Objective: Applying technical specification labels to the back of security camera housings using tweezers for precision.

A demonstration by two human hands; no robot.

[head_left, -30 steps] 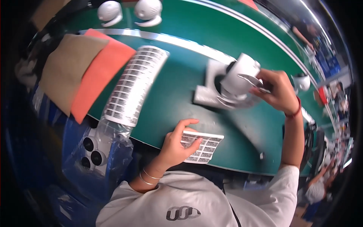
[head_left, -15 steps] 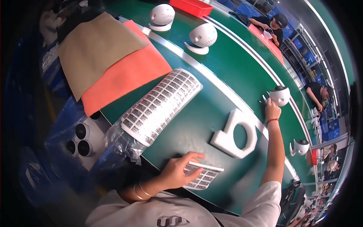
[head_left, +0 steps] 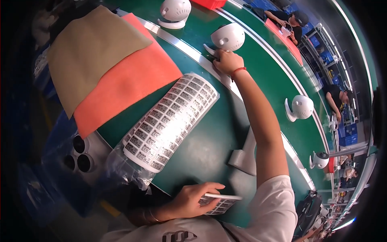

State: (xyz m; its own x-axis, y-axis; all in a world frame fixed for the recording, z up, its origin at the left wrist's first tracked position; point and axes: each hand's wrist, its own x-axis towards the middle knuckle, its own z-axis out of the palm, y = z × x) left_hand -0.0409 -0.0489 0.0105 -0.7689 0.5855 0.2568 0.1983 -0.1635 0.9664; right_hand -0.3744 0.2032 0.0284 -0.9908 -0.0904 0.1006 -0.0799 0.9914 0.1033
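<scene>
My left hand (head_left: 197,201) is closed around a small stack of label sheets (head_left: 222,205), held low over the near edge of the green table. My right hand (head_left: 228,63) reaches far forward, its fingers closed on the curved foot of a white ball-shaped camera (head_left: 229,37); the fingertips are partly hidden. A white foam piece (head_left: 242,160) lies below my right forearm, which covers much of it. Between my hands and the left side rests a large roll of printed labels (head_left: 171,121) in clear plastic.
More white ball-shaped devices stand on the green belt: one at the far left (head_left: 175,11), two at right (head_left: 301,107) (head_left: 321,160). Orange foam sheet (head_left: 133,84) and tan sheet (head_left: 92,52) lie at left. A metal rail (head_left: 177,40) edges the belt. Two co-workers sit beyond.
My right hand has left the device at right and moved forward and left to another one, which has turned. My left hand still holds the label sheets, now tilted flatter.
</scene>
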